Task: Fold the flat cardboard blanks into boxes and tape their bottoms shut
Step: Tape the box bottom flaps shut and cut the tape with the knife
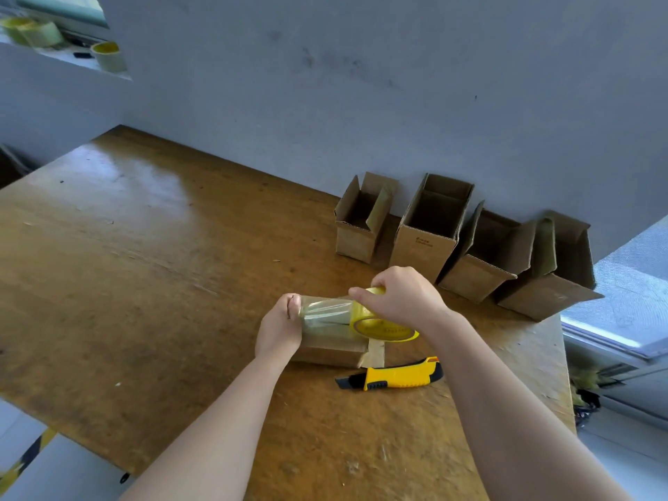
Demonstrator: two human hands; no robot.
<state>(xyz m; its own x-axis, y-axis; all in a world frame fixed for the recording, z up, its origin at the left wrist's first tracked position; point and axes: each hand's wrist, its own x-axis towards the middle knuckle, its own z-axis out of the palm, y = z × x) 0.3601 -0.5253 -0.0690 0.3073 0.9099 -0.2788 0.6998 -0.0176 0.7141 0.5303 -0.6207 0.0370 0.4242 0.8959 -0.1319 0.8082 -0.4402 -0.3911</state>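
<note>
Step in hand, as judged: bottom seam being taped. The box (330, 352) lies on the bench (144, 254) at front right, directly beneath both hands.

Left grip (280, 329): fingers curled, free end of the tape strip (325, 314) pinched at the box's left end. Right grip (403, 298): fingers curled over the tape roll (383, 327), which is held just above the box's right end. The clear strip is stretched between the two. Whether it is stuck down yet cannot be told.

To be done well:
- The strip should be held taut and centred on the flap seam. The seam is hidden under tape and hands, so alignment cannot be confirmed.
- Wrinkles are visible in the strip and should be pulled out before contact.
- The left end should be wrapped down over the side and pressed first, then the roll lowered past the right edge so an overhang is left there too.
- The tape should be rubbed flat from the middle outward.
- The cut can be made with the utility knife (397, 377), which lies just in front of the box. One grip must be freed for it, so tension should be held with the other.

Four finished boxes (430, 229) stand at the wall, rear right, tops open.
</note>
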